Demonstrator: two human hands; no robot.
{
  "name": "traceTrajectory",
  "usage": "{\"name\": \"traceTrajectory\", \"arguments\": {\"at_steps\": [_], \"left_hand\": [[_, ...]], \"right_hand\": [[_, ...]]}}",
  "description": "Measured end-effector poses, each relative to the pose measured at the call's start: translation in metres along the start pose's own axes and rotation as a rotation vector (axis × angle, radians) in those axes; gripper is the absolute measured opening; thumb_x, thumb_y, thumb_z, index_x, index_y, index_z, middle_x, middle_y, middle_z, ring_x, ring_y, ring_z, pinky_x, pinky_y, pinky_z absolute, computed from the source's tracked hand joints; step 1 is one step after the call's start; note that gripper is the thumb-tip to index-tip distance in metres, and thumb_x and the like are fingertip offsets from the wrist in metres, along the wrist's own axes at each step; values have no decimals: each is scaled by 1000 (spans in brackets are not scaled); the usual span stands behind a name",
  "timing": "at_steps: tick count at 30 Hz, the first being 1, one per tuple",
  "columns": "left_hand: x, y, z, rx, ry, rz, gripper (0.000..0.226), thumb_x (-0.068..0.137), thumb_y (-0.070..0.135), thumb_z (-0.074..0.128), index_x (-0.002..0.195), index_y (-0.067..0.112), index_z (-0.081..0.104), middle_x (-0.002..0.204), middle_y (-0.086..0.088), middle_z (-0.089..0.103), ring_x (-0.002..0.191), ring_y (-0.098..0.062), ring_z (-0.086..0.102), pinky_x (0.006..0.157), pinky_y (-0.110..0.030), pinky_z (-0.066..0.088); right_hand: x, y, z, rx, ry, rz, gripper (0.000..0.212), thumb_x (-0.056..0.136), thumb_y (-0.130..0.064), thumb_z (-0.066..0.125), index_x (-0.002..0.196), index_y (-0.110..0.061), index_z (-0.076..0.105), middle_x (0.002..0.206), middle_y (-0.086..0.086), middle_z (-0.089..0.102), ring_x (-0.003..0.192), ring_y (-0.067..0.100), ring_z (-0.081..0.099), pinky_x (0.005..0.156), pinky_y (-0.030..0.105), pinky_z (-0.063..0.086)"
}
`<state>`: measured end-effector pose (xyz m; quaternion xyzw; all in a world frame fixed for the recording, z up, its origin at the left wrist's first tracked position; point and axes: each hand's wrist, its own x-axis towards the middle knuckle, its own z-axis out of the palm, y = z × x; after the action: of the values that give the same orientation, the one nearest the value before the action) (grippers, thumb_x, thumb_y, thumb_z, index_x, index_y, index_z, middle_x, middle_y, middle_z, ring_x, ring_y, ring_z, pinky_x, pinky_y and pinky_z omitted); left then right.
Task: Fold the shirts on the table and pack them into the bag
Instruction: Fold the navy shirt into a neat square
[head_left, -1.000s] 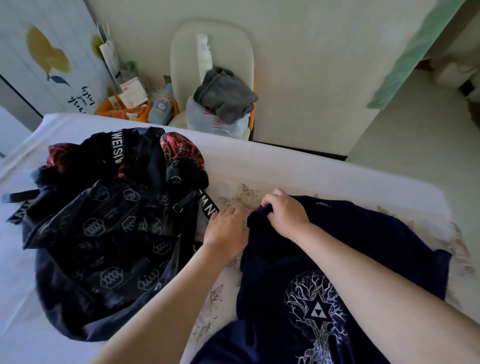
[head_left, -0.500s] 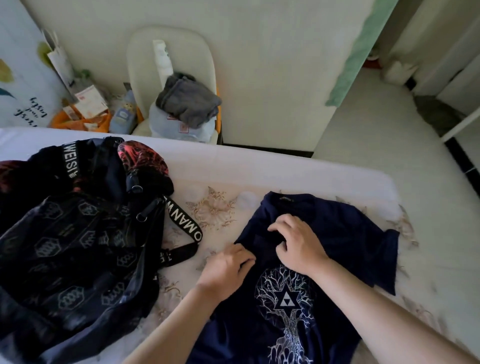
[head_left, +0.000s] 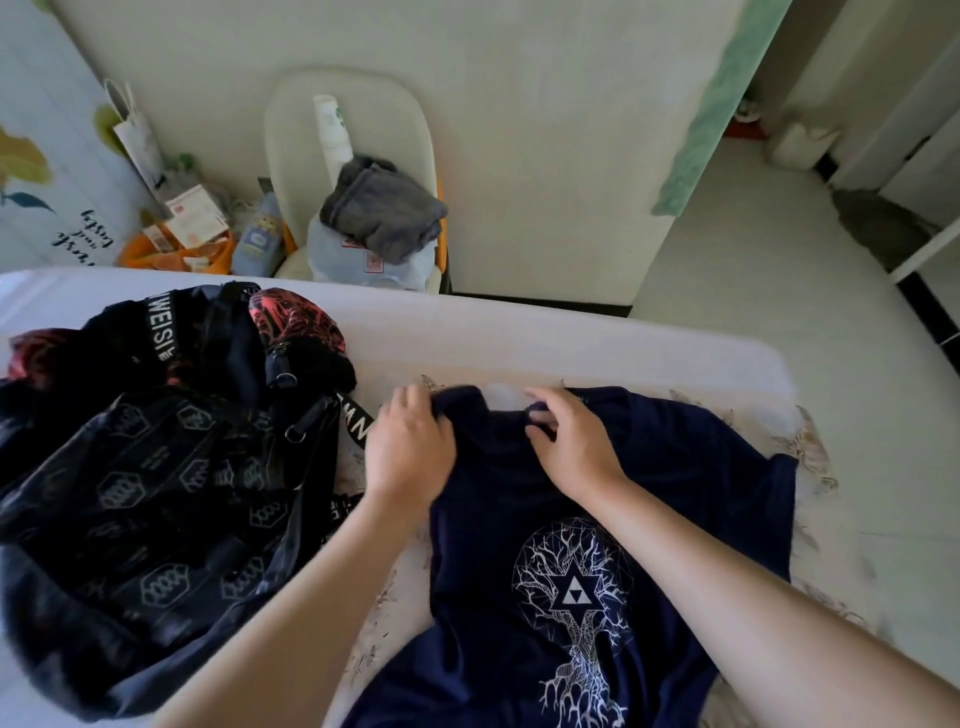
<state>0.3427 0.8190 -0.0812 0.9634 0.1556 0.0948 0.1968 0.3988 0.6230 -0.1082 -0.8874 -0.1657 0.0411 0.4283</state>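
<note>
Left hand (head_left: 410, 452): we see it at one shoulder of the navy shirt (head_left: 701, 493), fingers curled into the bunched fabric.
Right hand (head_left: 576, 447): here we have it at the collar, fingertips pinching the neckline.
Bag (head_left: 156, 493): black and hexagon-patterned, slumped on the left side of the table (head_left: 571, 353), just beside the left hand. We see red-and-black fabric at its top.
Navy shirt: lying front-up on the table, right of the bag, its white tree print facing us.
Beyond the table: we spot a pale chair (head_left: 353, 119) with a grey garment (head_left: 384, 208) heaped on it.
</note>
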Motion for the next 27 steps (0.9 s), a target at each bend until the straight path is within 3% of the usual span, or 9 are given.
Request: {"name": "traceTrajectory", "arguments": {"at_steps": [5, 9, 11, 14, 16, 18, 22, 25, 27], "left_hand": [[23, -45, -12, 139, -10, -278, 45, 93, 19, 60, 127, 4, 35, 131, -20, 42, 107, -39, 57, 70, -39, 46], [10, -32, 16, 246, -27, 127, 51, 81, 12, 64, 129, 15, 48, 133, -12, 41, 113, -37, 45, 91, -46, 40], [-2, -16, 35, 231, -237, 360, 41, 86, 16, 58, 127, 24, 53, 132, -4, 43, 119, -33, 44, 94, -43, 39], [-12, -13, 63, 370, -626, 229, 67, 97, 52, 44, 155, 32, 16, 163, -3, 5, 149, -32, 7, 113, -55, 22], [-7, -21, 74, 430, -710, 110, 89, 90, 74, 35, 155, 36, -12, 162, 1, -24, 149, -33, -16, 115, -64, 5], [3, -32, 80, 429, -709, 107, 95, 84, 83, 28, 152, 38, -21, 158, 2, -32, 147, -32, -24, 115, -65, -2], [8, -36, 79, 383, -595, 174, 85, 91, 75, 27, 156, 34, -10, 164, -2, -15, 151, -28, -12, 120, -54, -3], [-16, -32, 72, 193, -341, 245, 63, 98, 48, 45, 154, 27, 24, 161, -3, 21, 147, -26, 18, 117, -46, 20], [-40, -33, 63, 84, -195, 323, 43, 94, 29, 56, 136, 22, 49, 139, 0, 46, 126, -24, 44, 102, -41, 39]], "right_hand": [[-9, 6, 9, -394, -106, 32, 47, 91, -8, 60, 135, -20, 54, 140, -1, 47, 127, 20, 49, 109, 42, 37], [-31, 23, 19, -727, -242, 332, 60, 101, -39, 46, 154, -27, 22, 160, 14, 20, 147, 34, 20, 114, 62, 19], [-35, 35, 19, -680, -325, 476, 69, 102, -55, 33, 158, -32, 1, 165, 14, -5, 152, 36, -3, 114, 67, 11], [-31, 58, 10, -599, -362, 528, 73, 99, -65, 21, 157, -34, -11, 163, 8, -23, 151, 30, -20, 116, 67, 3], [-23, 75, -1, -609, -387, 445, 73, 100, -64, 22, 157, -34, -13, 163, 5, -26, 150, 25, -24, 118, 62, -2], [-12, 88, -15, -604, -426, 351, 76, 101, -60, 29, 156, -33, -15, 162, 4, -28, 149, 21, -26, 121, 57, -4], [-9, 99, -29, -638, -435, 223, 78, 103, -51, 37, 157, -30, -14, 162, 7, -26, 150, 23, -23, 124, 50, 0], [-32, 90, -21, -663, -333, 107, 71, 104, -44, 40, 159, -26, 0, 165, 8, -16, 153, 24, -13, 124, 51, 7], [-58, 75, -8, -639, -290, 36, 65, 102, -39, 45, 158, -23, 16, 167, 9, -4, 154, 26, -2, 123, 50, 13]]}}
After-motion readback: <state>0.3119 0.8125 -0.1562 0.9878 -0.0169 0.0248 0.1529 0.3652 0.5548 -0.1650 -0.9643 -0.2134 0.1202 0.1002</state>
